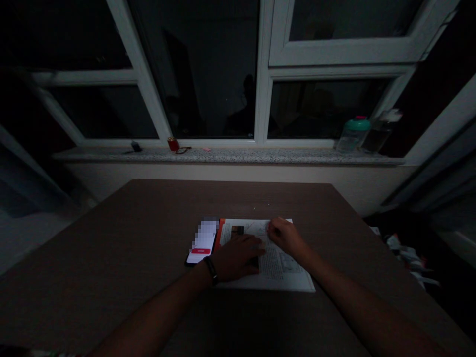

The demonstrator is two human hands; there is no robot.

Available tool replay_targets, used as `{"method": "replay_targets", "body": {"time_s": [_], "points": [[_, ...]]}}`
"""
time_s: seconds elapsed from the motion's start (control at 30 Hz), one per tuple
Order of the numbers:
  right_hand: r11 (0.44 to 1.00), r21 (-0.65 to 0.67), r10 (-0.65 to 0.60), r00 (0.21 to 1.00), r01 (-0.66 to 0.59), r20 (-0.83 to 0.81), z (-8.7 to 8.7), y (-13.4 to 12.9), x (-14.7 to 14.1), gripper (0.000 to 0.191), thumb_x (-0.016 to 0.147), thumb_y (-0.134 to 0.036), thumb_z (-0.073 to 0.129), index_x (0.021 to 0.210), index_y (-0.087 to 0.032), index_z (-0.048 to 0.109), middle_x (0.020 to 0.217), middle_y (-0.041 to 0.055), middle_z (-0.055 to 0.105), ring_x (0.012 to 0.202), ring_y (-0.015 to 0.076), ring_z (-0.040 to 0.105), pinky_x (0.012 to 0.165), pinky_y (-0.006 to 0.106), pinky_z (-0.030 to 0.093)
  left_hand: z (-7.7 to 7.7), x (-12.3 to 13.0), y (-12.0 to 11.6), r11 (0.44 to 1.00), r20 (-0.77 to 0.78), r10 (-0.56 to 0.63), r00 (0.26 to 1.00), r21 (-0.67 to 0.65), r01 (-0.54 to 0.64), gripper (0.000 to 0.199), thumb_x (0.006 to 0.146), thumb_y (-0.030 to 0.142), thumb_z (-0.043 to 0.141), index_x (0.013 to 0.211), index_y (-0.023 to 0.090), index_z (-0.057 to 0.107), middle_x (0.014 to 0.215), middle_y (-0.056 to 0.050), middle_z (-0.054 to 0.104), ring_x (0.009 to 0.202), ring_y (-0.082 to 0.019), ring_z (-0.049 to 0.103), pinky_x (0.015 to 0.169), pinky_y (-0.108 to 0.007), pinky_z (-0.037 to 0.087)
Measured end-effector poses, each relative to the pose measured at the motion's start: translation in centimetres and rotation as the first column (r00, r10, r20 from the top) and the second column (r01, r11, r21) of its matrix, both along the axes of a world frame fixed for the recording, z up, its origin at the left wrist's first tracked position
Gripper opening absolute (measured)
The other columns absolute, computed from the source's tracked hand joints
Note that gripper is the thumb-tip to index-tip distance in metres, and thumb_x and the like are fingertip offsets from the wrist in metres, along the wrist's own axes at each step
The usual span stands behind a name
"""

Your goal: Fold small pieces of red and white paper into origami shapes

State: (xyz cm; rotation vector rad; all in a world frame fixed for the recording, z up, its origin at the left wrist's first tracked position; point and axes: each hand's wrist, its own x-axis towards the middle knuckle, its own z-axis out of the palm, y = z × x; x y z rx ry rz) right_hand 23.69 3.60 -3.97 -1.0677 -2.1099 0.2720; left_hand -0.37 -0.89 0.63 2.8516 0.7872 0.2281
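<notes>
A printed booklet (277, 282) with an orange strip along its left edge lies on the brown table. My left hand (238, 257), with a dark band at the wrist, rests flat over the middle of it, fingers stretched out. Near the top right of the page, my right hand (283, 234) is closed, knuckles up. A bit of red shows at its fingertips, but what it is cannot be made out in the dim light. Just left of the booklet, a phone (204, 238) lies with its screen lit, partly pixelated.
The wooden table (111, 238) reaches toward a stone windowsill (230, 155). On the sill stand a teal-lidded bottle (355, 133), a second clear bottle (381, 131), a small red jar (173, 144) and a dark little bottle (136, 146). Pale clutter (405, 253) sits beyond the table's right edge.
</notes>
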Motion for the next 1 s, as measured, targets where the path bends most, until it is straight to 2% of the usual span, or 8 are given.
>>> {"method": "replay_targets", "body": {"time_s": [0.13, 0.3, 0.37, 0.5, 0.67, 0.8, 0.93, 1.0], "points": [[0.999, 0.013, 0.053, 0.998, -0.052, -0.019, 0.3, -0.5, 0.0, 0.015, 0.082, -0.006, 0.053, 0.076, -0.02, 0.051, 0.076, 0.0017, 0.056, 0.072, 0.0166, 0.054, 0.067, 0.027, 0.039, -0.2, 0.0, 0.0, 1.0, -0.001, 0.012, 1.0, -0.002, -0.012, 0.054, 0.085, 0.039, 0.072, 0.134, 0.026, 0.053, 0.145, -0.01, 0.047, 0.131, -0.033, 0.043, 0.104, -0.051, 0.041], [0.968, -0.011, 0.252, 0.968, -0.252, 0.0, 0.4, -1.6, -0.2, 0.016, 0.078, -0.007, 0.058, 0.074, -0.021, 0.052, 0.079, 0.0018, 0.059, 0.077, 0.0171, 0.055, 0.069, 0.026, 0.04, -0.1, 0.0, 0.0, 1.0, -0.007, 0.009, 1.0, -0.008, -0.009, 0.055, 0.086, 0.04, 0.07, 0.136, 0.027, 0.051, 0.146, -0.011, 0.047, 0.133, -0.032, 0.043, 0.106, -0.051, 0.04], [0.98, -0.012, 0.2, 0.98, -0.2, 0.015, 0.4, -1.4, -0.2, 0.017, 0.078, -0.006, 0.057, 0.072, -0.021, 0.051, 0.077, 0.0018, 0.058, 0.076, 0.0172, 0.055, 0.068, 0.027, 0.039, -0.1, 0.0, 0.0, 1.0, -0.018, 0.014, 1.0, -0.007, -0.014, 0.054, 0.086, 0.04, 0.07, 0.135, 0.026, 0.052, 0.146, -0.01, 0.047, 0.133, -0.033, 0.043, 0.106, -0.052, 0.04], [1.0, 0.011, -0.023, 0.999, 0.022, 0.038, 0.4, -0.4, -0.1, 0.017, 0.083, -0.008, 0.053, 0.073, -0.021, 0.05, 0.075, 0.0025, 0.057, 0.074, 0.018, 0.053, 0.067, 0.028, 0.039, -0.3, -0.1, 0.1, 1.0, -0.023, 0.013, 1.0, -0.018, -0.013, 0.054, 0.086, 0.041, 0.07, 0.135, 0.027, 0.051, 0.148, -0.009, 0.046, 0.134, -0.032, 0.042, 0.106, -0.051, 0.039], [0.996, 0.029, -0.087, 0.996, 0.088, -0.01, 0.5, -0.4, 0.0, 0.013, 0.086, -0.013, 0.051, 0.076, -0.021, 0.052, 0.081, 0.0053, 0.061, 0.078, 0.0196, 0.056, 0.071, 0.031, 0.041, -1.1, -0.2, 0.3, 0.998, 0.01, 0.047, 0.999, -0.046, -0.046, 0.066, 0.087, 0.041, 0.069, 0.144, 0.023, 0.04, 0.151, -0.011, 0.042, 0.136, -0.03, 0.04, 0.109, -0.049, 0.037], [1.0, -0.003, 0.019, 0.994, -0.02, -0.107, 0.4, -1.2, 0.2, 0.01, 0.087, -0.018, 0.055, 0.078, -0.022, 0.053, 0.082, 0.0042, 0.062, 0.077, 0.0179, 0.057, 0.071, 0.03, 0.044, -1.4, -0.2, 0.5, 0.997, 0.02, 0.077, 0.997, -0.027, -0.076, 0.064, 0.088, 0.045, 0.068, 0.142, 0.024, 0.042, 0.152, -0.011, 0.04, 0.136, -0.031, 0.04, 0.109, -0.05, 0.036], [0.975, -0.046, 0.213, 0.975, -0.216, -0.069, 0.2, -1.6, 0.0, 0.007, 0.084, -0.016, 0.058, 0.08, -0.022, 0.056, 0.081, 0.0027, 0.061, 0.078, 0.0173, 0.058, 0.072, 0.029, 0.044, -1.1, -0.1, 0.5, 0.996, 0.021, 0.086, 0.996, -0.018, -0.086, 0.065, 0.087, 0.044, 0.068, 0.143, 0.024, 0.041, 0.147, -0.011, 0.045, 0.133, -0.031, 0.043, 0.107, -0.048, 0.037], [0.966, -0.081, 0.241, 0.968, -0.247, -0.071, 0.2, -1.6, -0.1, 0.009, 0.081, -0.013, 0.059, 0.079, -0.021, 0.056, 0.081, 0.0018, 0.061, 0.077, 0.0164, 0.057, 0.07, 0.027, 0.044, -0.9, 0.0, 0.5, 0.996, 0.019, 0.085, 0.996, -0.02, -0.085, 0.065, 0.087, 0.044, 0.069, 0.142, 0.024, 0.041, 0.143, -0.011, 0.049, 0.131, -0.03, 0.045, 0.106, -0.048, 0.038]]}}
